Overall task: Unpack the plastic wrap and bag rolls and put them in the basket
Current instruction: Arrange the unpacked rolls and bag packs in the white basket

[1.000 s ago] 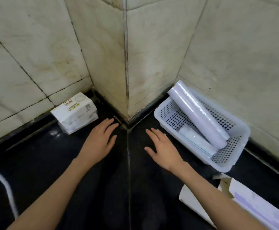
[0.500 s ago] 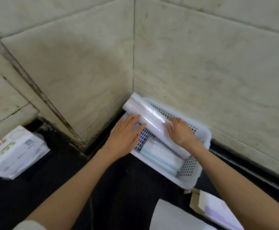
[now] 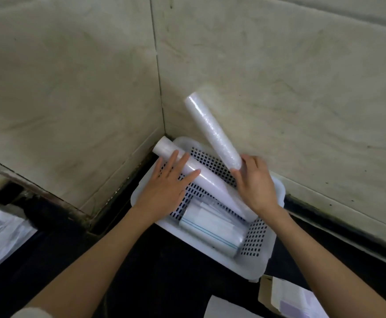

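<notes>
Basket [image 3: 259, 269] against wall corner [image 3: 162, 106]; opened box [image 3: 286, 299], white package [image 3: 1, 235] nearby

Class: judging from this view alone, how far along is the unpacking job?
Done: a long roll and a flat bag roll lie in the basket. In hand: the right hand grips another roll, tilted above it; the left hand rests on the long roll. Left: lowering that roll in.

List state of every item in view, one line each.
Basket: on dark floor, in wall corner.
Lifted roll: tilted up, right hand grips its lower end.
Long roll: lies diagonally across basket, far end over rim, left hand flat on it.
Bag roll: flat in basket.
Opened box: on floor.
</notes>
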The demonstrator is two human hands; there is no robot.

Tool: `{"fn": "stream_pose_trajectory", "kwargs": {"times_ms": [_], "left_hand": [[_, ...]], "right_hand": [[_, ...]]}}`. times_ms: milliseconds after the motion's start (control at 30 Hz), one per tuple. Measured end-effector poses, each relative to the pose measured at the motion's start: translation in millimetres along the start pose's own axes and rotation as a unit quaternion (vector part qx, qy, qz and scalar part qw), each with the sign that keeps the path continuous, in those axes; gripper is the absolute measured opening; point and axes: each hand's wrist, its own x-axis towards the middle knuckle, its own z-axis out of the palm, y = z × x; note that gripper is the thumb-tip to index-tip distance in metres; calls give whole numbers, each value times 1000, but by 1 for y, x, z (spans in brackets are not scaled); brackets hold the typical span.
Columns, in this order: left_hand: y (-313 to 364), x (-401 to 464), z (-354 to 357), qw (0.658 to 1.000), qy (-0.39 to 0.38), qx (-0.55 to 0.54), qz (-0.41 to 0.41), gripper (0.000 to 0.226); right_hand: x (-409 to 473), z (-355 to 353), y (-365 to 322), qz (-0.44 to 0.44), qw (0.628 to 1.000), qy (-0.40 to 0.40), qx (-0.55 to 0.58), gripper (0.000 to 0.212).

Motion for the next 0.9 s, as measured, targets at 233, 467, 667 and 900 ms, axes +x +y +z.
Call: {"fn": "stream_pose_trajectory", "kwargs": {"times_ms": [233, 467, 667, 900], "left_hand": [[12, 44, 3, 998, 6, -49, -31, 60], [-8, 23, 8, 995, 29, -77, -57, 62], [-18, 21, -4, 873, 66, -445, -189, 68], [-23, -6, -11, 886, 92, -400, -214, 72]], "right_hand": [[-10, -29, 3, -23, 999, 34, 0, 40], [-16, -14, -2, -44, 999, 4, 8, 39], [-22, 17, -7, -53, 996, -61, -33, 42], [-22, 31, -3, -71, 995, -51, -50, 43]]}}
